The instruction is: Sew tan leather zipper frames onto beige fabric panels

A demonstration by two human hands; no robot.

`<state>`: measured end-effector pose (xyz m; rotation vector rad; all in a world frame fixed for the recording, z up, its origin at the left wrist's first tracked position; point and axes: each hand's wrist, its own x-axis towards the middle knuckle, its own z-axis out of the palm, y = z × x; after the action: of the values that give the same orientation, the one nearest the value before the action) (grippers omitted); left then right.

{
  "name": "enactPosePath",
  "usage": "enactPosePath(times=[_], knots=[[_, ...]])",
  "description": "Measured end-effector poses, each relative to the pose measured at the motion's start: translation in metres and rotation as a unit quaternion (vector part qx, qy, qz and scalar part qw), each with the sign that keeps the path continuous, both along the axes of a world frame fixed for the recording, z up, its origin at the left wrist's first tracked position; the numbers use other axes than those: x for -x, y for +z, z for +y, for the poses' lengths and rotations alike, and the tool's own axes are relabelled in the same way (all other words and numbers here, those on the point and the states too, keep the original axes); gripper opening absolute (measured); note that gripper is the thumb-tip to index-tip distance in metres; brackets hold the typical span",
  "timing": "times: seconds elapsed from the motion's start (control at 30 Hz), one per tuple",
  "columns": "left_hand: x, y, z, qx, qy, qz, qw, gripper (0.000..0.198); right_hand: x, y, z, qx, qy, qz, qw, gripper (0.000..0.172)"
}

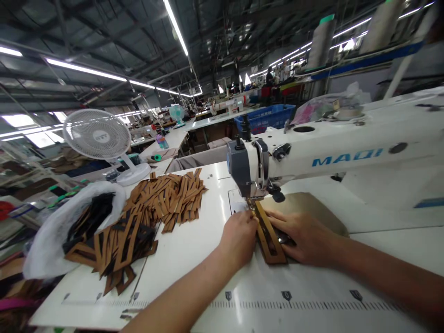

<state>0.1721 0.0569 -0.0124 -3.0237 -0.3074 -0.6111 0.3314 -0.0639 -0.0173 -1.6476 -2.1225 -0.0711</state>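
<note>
A brown frame-shaped leather-like piece (271,252) with a long slot lies on the sewing machine's bed, its far end under the presser foot (251,203). Curled fingers of my left hand (241,236) press on its left edge, close by the needle. On the other side, my right hand (305,236) has its fingertips along the right edge of the piece. Between my right thumb and fingers shows a dark shiny metal object (285,237), mostly hidden by the hand. The white sewing machine head (256,162) stands just beyond both hands.
Left of the machine lies a heap of similar brown frame pieces (166,196), with more spilling from a white bag (45,245). A white fan (99,136) stands behind them. A tan flat sheet (308,208) lies under the machine arm. Beyond is a blue crate (267,118).
</note>
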Motion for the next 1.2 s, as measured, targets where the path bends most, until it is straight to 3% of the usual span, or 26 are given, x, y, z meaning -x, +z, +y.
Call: enactPosePath(times=[0.1,0.2,0.43,0.67,0.9,1.2], knots=[[0.014,-0.004,-0.01,0.029,-0.046,-0.021,0.998,0.025,0.012,-0.012,-0.022,-0.027,-0.025,-0.027,0.999,0.058],[0.023,-0.008,-0.014,0.097,-0.053,-0.054,0.992,0.029,0.021,-0.018,-0.043,-0.048,-0.032,-0.031,0.998,0.056],[0.025,-0.01,-0.012,0.167,-0.018,-0.079,0.983,0.027,0.032,-0.009,-0.056,-0.018,-0.028,0.003,0.999,0.081],[0.025,-0.011,-0.014,0.19,-0.018,-0.103,0.976,0.026,0.036,-0.016,-0.055,-0.012,-0.018,-0.016,1.0,0.078],[0.027,-0.009,-0.014,0.201,-0.01,-0.121,0.972,0.033,0.031,-0.021,-0.053,-0.003,-0.002,-0.018,1.0,0.086],[0.029,-0.012,-0.016,0.133,-0.037,-0.108,0.985,0.025,0.032,-0.022,-0.053,-0.005,0.01,-0.017,1.0,0.086]])
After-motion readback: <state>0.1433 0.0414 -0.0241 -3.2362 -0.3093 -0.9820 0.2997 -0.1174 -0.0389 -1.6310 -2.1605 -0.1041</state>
